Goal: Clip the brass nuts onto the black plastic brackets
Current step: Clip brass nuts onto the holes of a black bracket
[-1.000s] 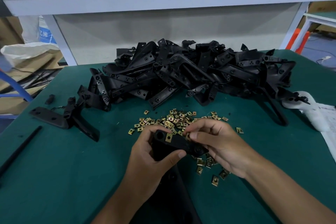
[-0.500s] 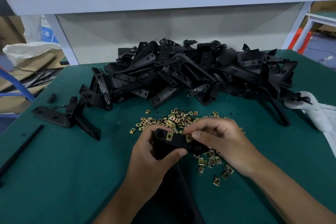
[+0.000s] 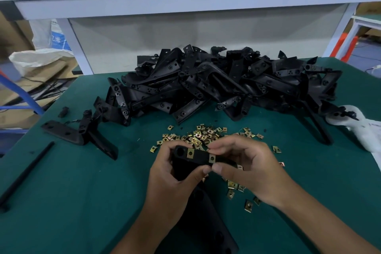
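Note:
My left hand [image 3: 168, 179] grips a black plastic bracket [image 3: 201, 158] just above the green table, thumb under its near edge. Two brass nuts sit clipped on the bracket's top face, one [image 3: 190, 153] near its left end and a second [image 3: 212, 158] further right. My right hand [image 3: 245, 168] pinches the bracket at that second nut, fingers over the top and thumb below. The bracket's long leg [image 3: 206, 218] runs down toward me between my forearms. Loose brass nuts [image 3: 203, 135] lie scattered behind and right of my hands.
A large heap of black brackets [image 3: 222, 86] fills the back of the table. A single bracket [image 3: 80, 134] lies at the left, with a thin black rod [image 3: 26, 173] near the left edge. White plastic wrapping [image 3: 362, 130] lies at the right edge.
The second brass nut now shows seated on the bracket's top face, and my right thumb has come in under it to meet my left thumb.

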